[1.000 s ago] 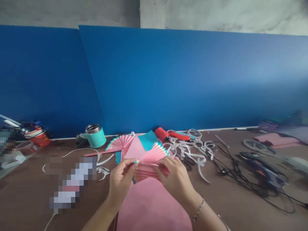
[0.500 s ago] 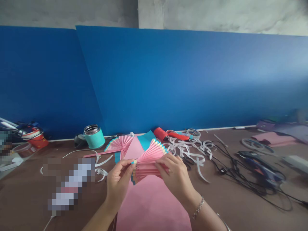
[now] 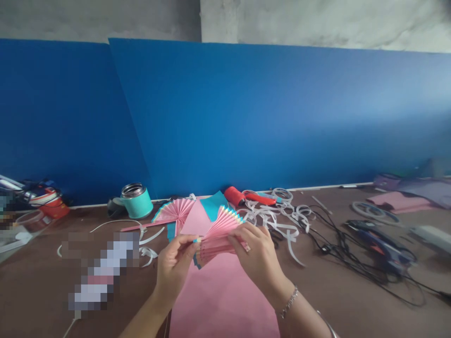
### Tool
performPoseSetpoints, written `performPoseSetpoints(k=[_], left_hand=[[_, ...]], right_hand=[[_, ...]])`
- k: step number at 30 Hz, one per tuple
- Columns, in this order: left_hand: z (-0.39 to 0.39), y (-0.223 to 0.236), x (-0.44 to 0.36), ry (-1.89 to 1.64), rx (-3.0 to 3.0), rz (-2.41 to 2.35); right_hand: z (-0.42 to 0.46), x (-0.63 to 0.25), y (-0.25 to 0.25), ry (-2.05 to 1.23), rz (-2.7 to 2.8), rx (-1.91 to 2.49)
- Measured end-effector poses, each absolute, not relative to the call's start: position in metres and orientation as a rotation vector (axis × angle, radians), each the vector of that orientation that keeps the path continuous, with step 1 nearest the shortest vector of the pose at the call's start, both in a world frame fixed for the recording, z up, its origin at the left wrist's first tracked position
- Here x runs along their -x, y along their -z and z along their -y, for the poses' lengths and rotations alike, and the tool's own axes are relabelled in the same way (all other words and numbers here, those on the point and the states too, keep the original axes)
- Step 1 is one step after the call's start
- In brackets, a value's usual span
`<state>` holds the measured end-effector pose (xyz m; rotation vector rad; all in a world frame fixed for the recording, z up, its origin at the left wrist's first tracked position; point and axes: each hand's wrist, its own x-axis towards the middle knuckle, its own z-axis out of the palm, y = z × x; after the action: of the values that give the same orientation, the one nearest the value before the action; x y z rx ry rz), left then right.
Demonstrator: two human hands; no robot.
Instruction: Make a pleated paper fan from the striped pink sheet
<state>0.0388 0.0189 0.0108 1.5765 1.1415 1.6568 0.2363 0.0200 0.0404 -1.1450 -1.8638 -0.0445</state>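
Note:
A pleated pink paper fan (image 3: 220, 230) with blue and pale yellow edging is held up between both hands. My left hand (image 3: 176, 258) pinches its left end between thumb and fingers. On the other side, my right hand (image 3: 257, 251) is closed on the pleats, its fingers covering part of them. Below the fan lies a large pink paper sheet (image 3: 225, 300). Just beyond it are a second pleated pink fan (image 3: 176, 211), spread out, and a blue paper piece (image 3: 213, 206).
Farther back stand a turquoise cup (image 3: 137, 202) and a red roll (image 3: 233, 196). White strips (image 3: 278, 220) lie tangled right of centre. Black cables (image 3: 341, 253) and a dark blue tool (image 3: 384, 249) lie at right. A blue partition (image 3: 246, 117) borders the table (image 3: 317, 300).
My right hand has shifted slightly over the pleats, which look a little more gathered. My left hand keeps its pinch; the view has moved slightly.

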Motion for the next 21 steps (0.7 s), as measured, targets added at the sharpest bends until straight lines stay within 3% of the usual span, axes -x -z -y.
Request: performPoseSetpoints(k=[21], left_hand=[[-0.021, -0.018, -0.03, -1.458, -1.61, -1.006]], right_hand=[[-0.023, -0.24, -0.039, 0.019, 1.877, 1.238]])
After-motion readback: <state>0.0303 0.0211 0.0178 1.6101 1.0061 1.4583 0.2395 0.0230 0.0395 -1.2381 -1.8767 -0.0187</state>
